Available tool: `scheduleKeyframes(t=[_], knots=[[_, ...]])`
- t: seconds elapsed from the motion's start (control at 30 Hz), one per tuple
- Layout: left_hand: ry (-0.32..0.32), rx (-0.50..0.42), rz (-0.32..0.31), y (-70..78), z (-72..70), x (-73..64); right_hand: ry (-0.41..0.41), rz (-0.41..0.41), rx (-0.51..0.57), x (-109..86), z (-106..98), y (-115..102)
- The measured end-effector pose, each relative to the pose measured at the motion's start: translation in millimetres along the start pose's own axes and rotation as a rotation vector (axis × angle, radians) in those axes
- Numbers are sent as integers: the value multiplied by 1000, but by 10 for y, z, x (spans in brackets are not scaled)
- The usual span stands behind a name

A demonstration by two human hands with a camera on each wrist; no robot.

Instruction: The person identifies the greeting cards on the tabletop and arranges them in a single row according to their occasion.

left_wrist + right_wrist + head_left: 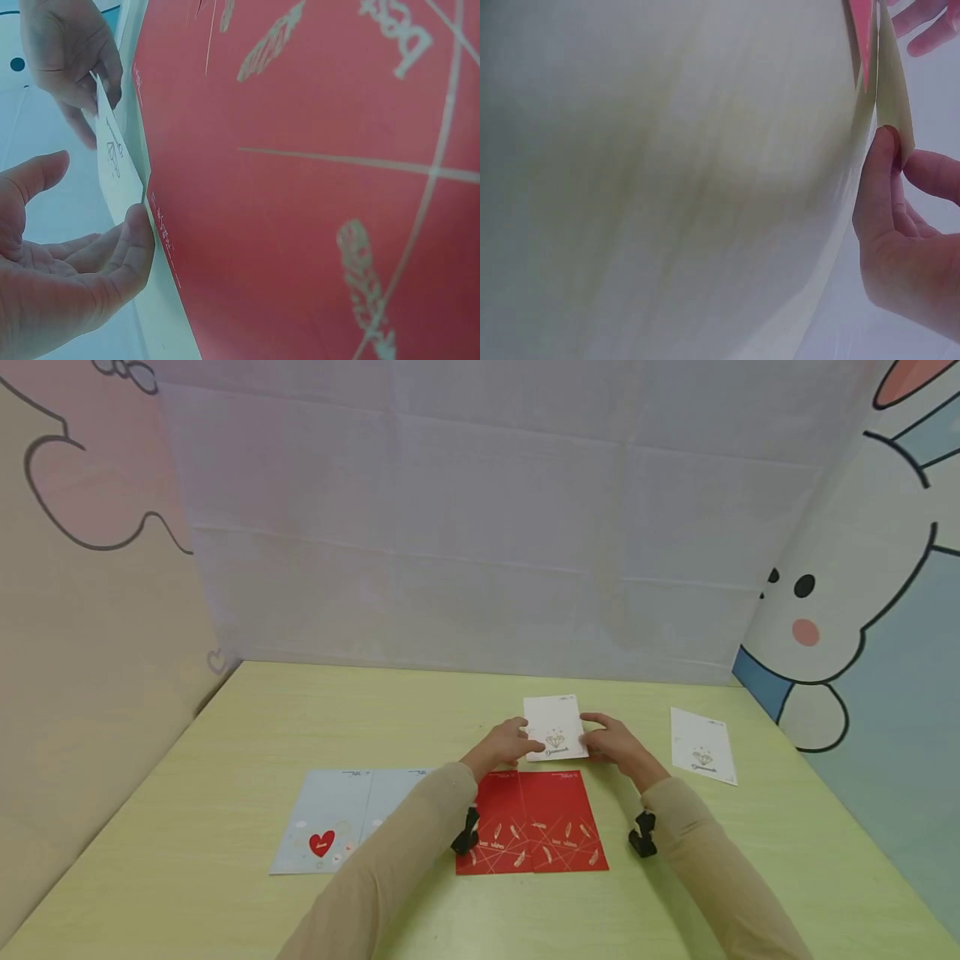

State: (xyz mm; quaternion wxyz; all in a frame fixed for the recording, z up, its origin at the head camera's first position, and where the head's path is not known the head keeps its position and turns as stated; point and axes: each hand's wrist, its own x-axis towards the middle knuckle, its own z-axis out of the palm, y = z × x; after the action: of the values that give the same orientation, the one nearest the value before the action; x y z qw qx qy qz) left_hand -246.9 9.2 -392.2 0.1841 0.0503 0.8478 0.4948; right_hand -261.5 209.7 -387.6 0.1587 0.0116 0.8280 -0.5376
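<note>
A white card (553,727) with a gold diamond drawing is tilted up from the table, one hand at each side. My right hand (617,745) pinches its right edge between thumb and fingers, as the right wrist view shows. My left hand (497,747) touches the lower left corner with its fingertips (137,217), while another digit stands apart from the card. Just below lie two red cards (564,818) with gold feathers, side by side; my left forearm overlaps their left part.
A second white card (702,747) with a diamond drawing lies at the right. Two pale blue cards (330,810), one showing a red heart, lie at the left, partly behind my left sleeve (397,852). A white cloth (480,527) hangs behind the table (187,827).
</note>
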Motion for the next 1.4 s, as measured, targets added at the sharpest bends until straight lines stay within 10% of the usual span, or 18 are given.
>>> scheduleKeyframes(t=[1.0, 1.4], knots=[[134, -91, 149, 61, 37, -43, -120, -140, 135, -252, -187, 50], [138, -144, 226, 263, 206, -166, -20, -99, 86, -429, -365, 89]])
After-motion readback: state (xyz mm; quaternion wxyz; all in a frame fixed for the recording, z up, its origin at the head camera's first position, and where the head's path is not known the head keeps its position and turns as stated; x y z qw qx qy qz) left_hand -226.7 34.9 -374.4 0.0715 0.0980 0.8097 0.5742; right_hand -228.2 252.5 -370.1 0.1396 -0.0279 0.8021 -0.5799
